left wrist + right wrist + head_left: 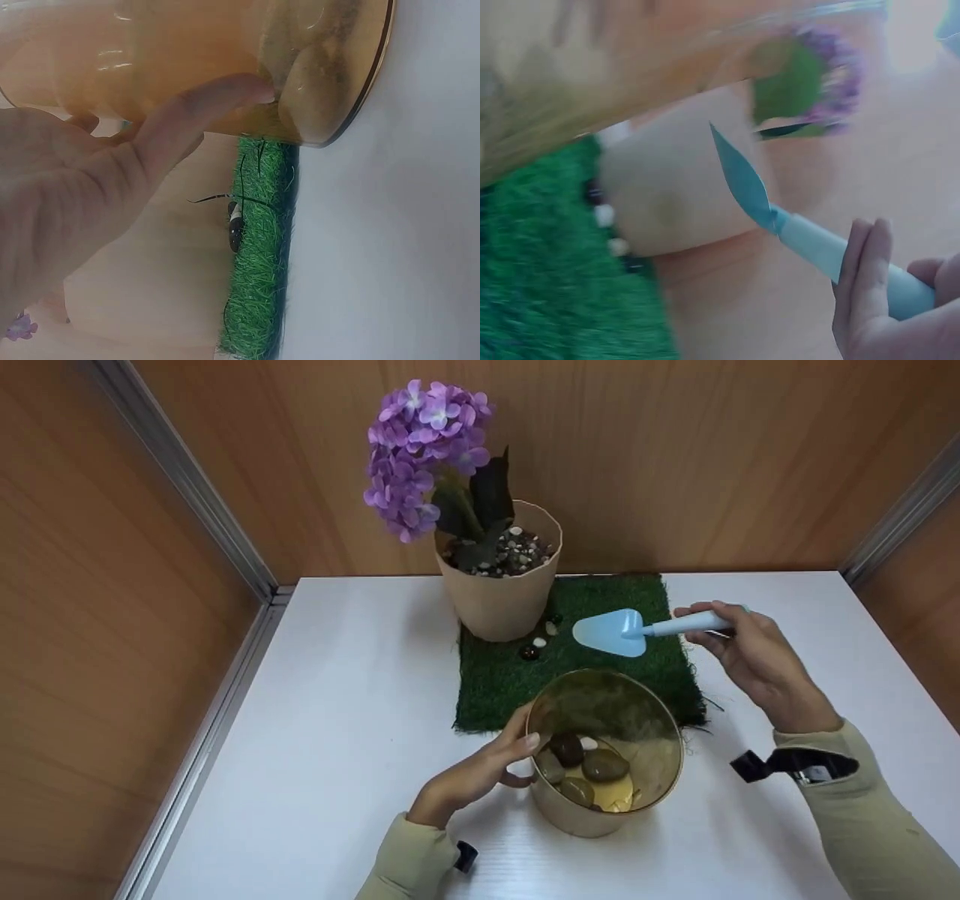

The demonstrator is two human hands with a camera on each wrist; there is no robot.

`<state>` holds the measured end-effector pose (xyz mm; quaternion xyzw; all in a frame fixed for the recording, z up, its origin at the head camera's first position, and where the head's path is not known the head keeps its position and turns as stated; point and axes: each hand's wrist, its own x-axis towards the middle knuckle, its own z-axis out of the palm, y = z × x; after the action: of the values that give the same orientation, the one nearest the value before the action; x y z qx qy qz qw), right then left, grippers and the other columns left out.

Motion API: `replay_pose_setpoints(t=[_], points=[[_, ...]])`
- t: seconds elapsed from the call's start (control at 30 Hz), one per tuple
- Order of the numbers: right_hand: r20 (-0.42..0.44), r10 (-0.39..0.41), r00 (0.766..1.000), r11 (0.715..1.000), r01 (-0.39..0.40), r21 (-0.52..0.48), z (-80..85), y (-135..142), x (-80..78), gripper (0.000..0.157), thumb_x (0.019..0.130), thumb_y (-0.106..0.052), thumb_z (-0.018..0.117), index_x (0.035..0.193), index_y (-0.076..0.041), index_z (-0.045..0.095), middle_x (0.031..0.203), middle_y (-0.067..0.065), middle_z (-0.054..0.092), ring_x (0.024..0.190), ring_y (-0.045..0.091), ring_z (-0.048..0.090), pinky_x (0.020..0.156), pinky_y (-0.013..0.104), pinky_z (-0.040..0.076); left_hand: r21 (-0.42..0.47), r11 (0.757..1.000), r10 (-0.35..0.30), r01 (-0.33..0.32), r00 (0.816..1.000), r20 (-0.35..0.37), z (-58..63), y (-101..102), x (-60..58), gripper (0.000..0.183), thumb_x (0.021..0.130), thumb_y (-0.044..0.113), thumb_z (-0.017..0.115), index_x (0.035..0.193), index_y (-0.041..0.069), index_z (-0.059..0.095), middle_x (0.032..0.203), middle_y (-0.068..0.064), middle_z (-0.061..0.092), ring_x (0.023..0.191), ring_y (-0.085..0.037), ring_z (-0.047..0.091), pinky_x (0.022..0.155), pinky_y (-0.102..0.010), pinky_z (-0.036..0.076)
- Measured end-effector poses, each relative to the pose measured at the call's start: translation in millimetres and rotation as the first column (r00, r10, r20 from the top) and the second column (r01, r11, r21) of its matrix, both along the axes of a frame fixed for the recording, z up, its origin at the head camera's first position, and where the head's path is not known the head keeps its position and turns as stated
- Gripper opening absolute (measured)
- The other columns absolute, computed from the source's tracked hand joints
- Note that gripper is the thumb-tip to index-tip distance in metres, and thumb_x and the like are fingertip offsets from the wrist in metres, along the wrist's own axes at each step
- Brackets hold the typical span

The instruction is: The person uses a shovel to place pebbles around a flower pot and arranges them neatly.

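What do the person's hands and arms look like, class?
The left hand and right hand wear no gloves. The left sleeve and right sleeve are long and pale olive. A black strap crosses the right one; a small black piece shows beside the left.

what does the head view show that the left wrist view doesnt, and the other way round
Only the head view clearly shows the right hand gripping the light blue trowel, the gravel in the flowerpot, and both sleeves.

Only the left wrist view shows the stones side-on through the see-through wall of the amber container.

Both show the left hand touching that container, the artificial grass mat and the purple flowers.
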<state>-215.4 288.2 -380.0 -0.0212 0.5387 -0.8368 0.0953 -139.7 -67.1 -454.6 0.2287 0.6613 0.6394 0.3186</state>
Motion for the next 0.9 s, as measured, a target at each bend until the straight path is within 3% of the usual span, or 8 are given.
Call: replay_pose_setpoints(t=[0.27, 0.37, 0.57, 0.67, 0.83, 0.9], points=[[-0.164, 0.152, 0.975, 0.988, -0.155, -0.005, 31.7, 9, 36.1, 0.033, 0.101, -0.011, 0.039, 0.117, 0.014, 0.052, 0.115, 0.023, 0.060, 0.091, 0.023, 0.064, 0.083, 0.031, 0.049, -0.004, 1.000, 0.006, -0.006, 1.000, -0.002, 0.0, 0, -0.6, 0.057, 0.096, 0.051, 0.035, 0.145, 0.043, 0.007, 0.153, 0.006, 0.001, 0.137, -0.028, 0.020, 0.088, -0.045, 0.045], [-0.217, 0.206, 0.954, 0.979, -0.200, 0.046, 37.6, 7, 47.2, 0.033, 0.102, -0.008, 0.035, 0.116, 0.017, 0.051, 0.115, 0.023, 0.059, 0.082, 0.021, 0.065, 0.081, 0.030, 0.050, 0.001, 1.000, 0.006, -0.006, 1.000, 0.007, 0.5, 0, -0.6, 0.058, 0.096, 0.052, 0.036, 0.145, 0.044, 0.007, 0.153, 0.005, 0.000, 0.137, -0.029, 0.020, 0.089, -0.045, 0.045], [-0.233, 0.220, 0.947, 0.955, -0.161, 0.248, 43.0, -5, 63.5, 0.031, 0.100, -0.005, 0.040, 0.111, 0.023, 0.049, 0.113, 0.029, 0.057, 0.074, 0.022, 0.065, 0.073, 0.031, 0.053, 0.002, 1.000, 0.003, -0.003, 1.000, -0.005, 0.2, 0, 0.5, 0.055, 0.098, 0.048, 0.033, 0.146, 0.043, 0.006, 0.153, 0.006, -0.002, 0.137, -0.026, 0.019, 0.089, -0.045, 0.045], [-0.251, 0.289, 0.924, 0.891, -0.164, 0.423, 43.2, -12, 68.7, 0.028, 0.098, -0.005, 0.043, 0.113, 0.018, 0.053, 0.111, 0.028, 0.059, 0.074, 0.024, 0.066, 0.071, 0.033, 0.054, -0.012, 1.000, 0.004, -0.004, 1.000, -0.029, 0.1, 0, 1.2, 0.054, 0.098, 0.048, 0.032, 0.145, 0.044, 0.006, 0.153, 0.008, -0.001, 0.137, -0.025, 0.020, 0.088, -0.044, 0.046], [-0.223, 0.392, 0.893, 0.696, -0.129, 0.706, 43.5, -29, 74.9, 0.022, 0.096, -0.014, 0.052, 0.108, -0.002, 0.065, 0.101, 0.017, 0.065, 0.073, 0.026, 0.066, 0.069, 0.036, 0.054, -0.013, 1.000, 0.006, -0.007, 0.999, -0.032, -0.3, 0, 0.5, 0.056, 0.096, 0.053, 0.034, 0.145, 0.045, 0.007, 0.152, 0.009, 0.001, 0.137, -0.027, 0.019, 0.087, -0.045, 0.046], [-0.201, 0.419, 0.885, 0.650, -0.138, 0.748, 41.8, -35, 76.4, 0.020, 0.095, -0.017, 0.055, 0.107, -0.006, 0.067, 0.100, 0.014, 0.064, 0.075, 0.026, 0.066, 0.068, 0.037, 0.054, -0.010, 1.000, 0.006, -0.006, 1.000, -0.027, -0.4, 0, 0.3, 0.056, 0.096, 0.052, 0.035, 0.145, 0.045, 0.007, 0.152, 0.008, 0.001, 0.137, -0.027, 0.018, 0.088, -0.047, 0.045]])
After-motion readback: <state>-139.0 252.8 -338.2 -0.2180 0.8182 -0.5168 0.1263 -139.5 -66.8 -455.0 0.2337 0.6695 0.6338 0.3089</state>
